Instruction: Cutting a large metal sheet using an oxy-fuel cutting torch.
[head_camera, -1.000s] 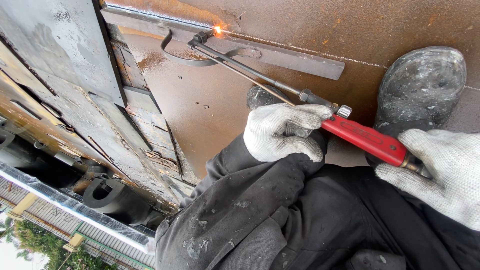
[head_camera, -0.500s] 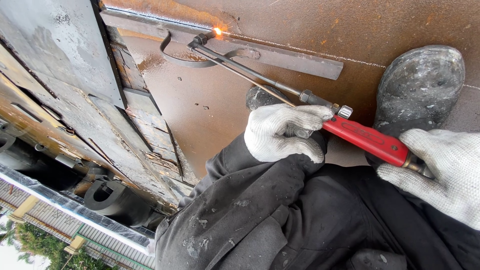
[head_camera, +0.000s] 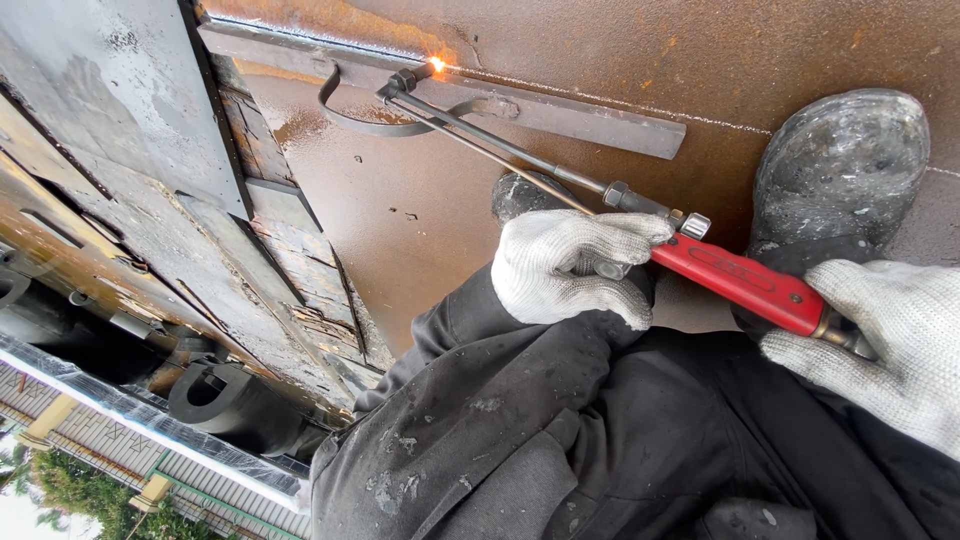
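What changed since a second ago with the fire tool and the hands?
Almost nothing. The torch tip and its spark sit at about the same spot on the rusty plate, beside the flat bar. The left hand still steadies the torch near its red handle; the right hand still grips the back end. The boot has not moved.

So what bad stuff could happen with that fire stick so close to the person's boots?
1. The flame throws sparks at the rusty steel plate; they could land on the dark trousers or the boot nearby.
2. The knit gloves look thin; the left hand steadies the cutting torch near its hot tubes.
3. The right hand grips only the handle's end, so the tip might wander.
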